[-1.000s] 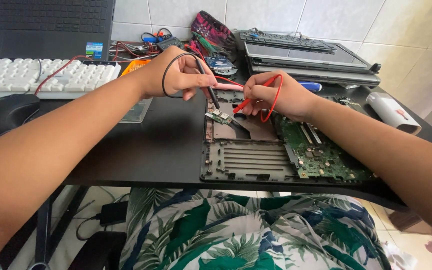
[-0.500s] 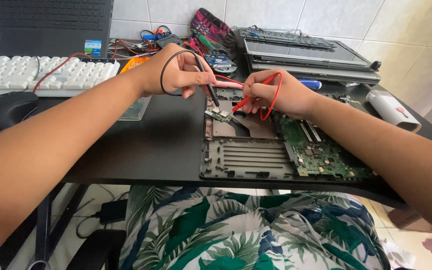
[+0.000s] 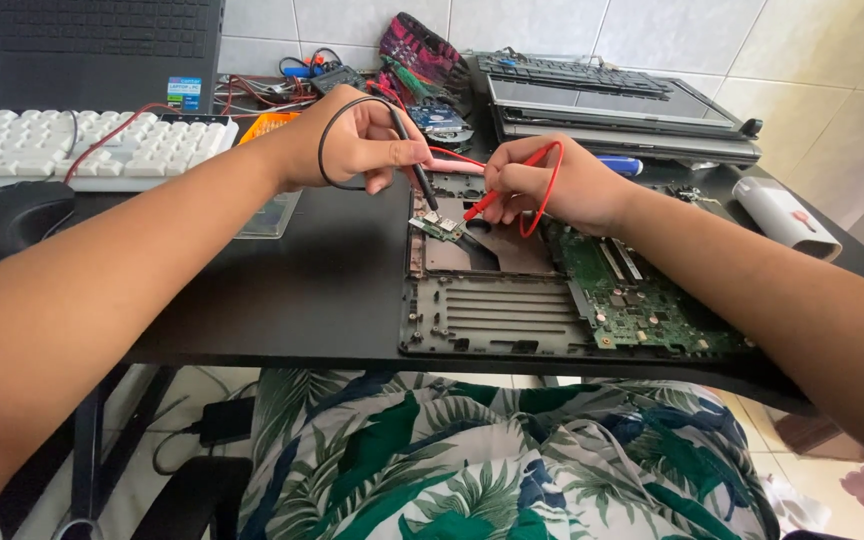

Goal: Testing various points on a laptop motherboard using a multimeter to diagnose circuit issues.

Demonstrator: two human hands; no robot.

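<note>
- The small green circuit board [image 3: 439,228] is seen lying in the upper left part of the opened laptop base [image 3: 492,315], which is set near the front edge of the black desk [image 3: 282,290].
- The black probe [image 3: 414,170] is pinched in the closed fingers of the left hand [image 3: 357,140], its tip brought down at or just above the small board; its black lead is looped round the back of the hand.
- The red probe [image 3: 497,192] is gripped in the curled right hand [image 3: 552,185], its tip aimed at the same board from the other side; whether either tip is actually touching cannot be told.
- The two tips are held very close together, so a slip could bridge neighbouring contacts and a short could be caused.
- The small board appears to be loose or lightly seated; it could be pushed sideways by probe pressure and the contact lost.
- The red lead is looped just above the green motherboard [image 3: 642,295]; components could be snagged if the hand is drawn back sharply.
- Both forearms are held above the desk without visible support, so tremor could be passed to the tips.
</note>
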